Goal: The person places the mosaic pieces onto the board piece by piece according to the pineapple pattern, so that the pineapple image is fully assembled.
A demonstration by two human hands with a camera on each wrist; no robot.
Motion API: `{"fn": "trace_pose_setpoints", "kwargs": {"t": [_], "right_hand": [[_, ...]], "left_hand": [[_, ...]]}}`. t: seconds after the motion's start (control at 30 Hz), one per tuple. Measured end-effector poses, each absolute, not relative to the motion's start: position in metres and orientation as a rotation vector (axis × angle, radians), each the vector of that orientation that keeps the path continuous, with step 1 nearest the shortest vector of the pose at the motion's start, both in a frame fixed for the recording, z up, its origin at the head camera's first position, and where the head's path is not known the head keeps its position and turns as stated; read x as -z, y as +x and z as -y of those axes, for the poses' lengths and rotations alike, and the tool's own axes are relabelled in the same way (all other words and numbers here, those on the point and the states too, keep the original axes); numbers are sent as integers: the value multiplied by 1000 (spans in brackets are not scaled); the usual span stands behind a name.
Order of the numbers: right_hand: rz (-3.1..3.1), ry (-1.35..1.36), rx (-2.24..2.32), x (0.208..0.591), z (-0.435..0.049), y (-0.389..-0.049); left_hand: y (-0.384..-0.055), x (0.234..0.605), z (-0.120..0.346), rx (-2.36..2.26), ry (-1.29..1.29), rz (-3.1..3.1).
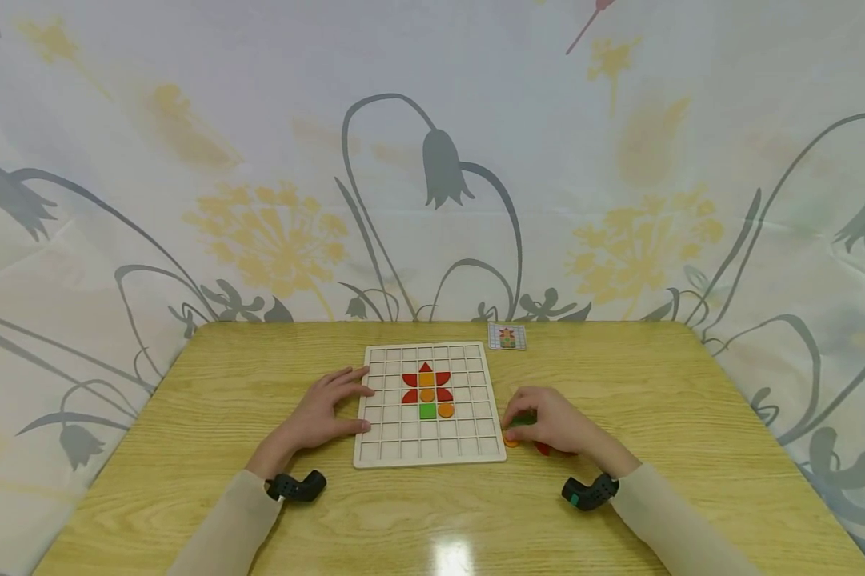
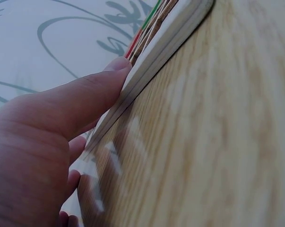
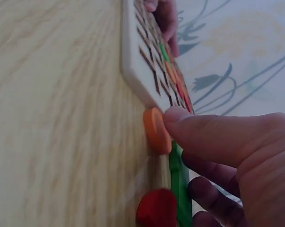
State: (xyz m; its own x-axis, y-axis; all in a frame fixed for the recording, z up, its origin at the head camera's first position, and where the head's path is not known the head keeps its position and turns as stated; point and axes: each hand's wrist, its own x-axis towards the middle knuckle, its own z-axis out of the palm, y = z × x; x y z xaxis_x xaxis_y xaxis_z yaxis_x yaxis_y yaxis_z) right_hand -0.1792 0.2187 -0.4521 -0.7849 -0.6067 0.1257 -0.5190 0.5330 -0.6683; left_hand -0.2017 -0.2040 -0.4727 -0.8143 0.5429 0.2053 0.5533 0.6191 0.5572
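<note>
L hand [image 1: 324, 408] is at the L side of the grid board [image 1: 390, 433], fingers spread pretty wide & nothing held. Thumb's touching the board edge in the L wrist cam, other fingertips are up along the same side.

R hand [image 1: 550, 420] is just off the board's R side, fingers curled w/ a narrow gap to the thumb. Thumb tip's touching a loose orange disc [image 3: 156, 135], which sits right by the board edge. Can't tell if it's actually pinched btw, thumb hides the index. Under/next to that hand there's a green piece [image 3: 180, 194] and a red piece [image 3: 156, 208], both partly covered.

Board's flat on the bench [image 1: 374, 520], approx centre. Pieces on it: red triangle [image 1: 425, 368] up top, orange square [image 1: 426, 380] below, then an orange circle [image 1: 427, 395], red petals [image 1: 442, 378] either side, & a green square [image 1: 428, 410] w/ another orange circle [image 1: 446, 410] to its R. Small pattern card [image 1: 507, 337] lies near the board's far R corner.
</note>
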Motion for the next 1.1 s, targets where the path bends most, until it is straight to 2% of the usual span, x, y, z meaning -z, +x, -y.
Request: {"fn": "trace_pose_setpoints", "kwargs": {"t": [0.53,0.83,1.1], "right_hand": [[-2661,-1083,808,442,-235,-168],[-2572,-1014,962,439,-237,-166],[-2481,-787,1148,442,-235,-166]], "left_hand": [[-199,473,203,975,-962,2758],[-200,470,203,964,-955,2784],[-202,473,203,956,-939,2812]]}}
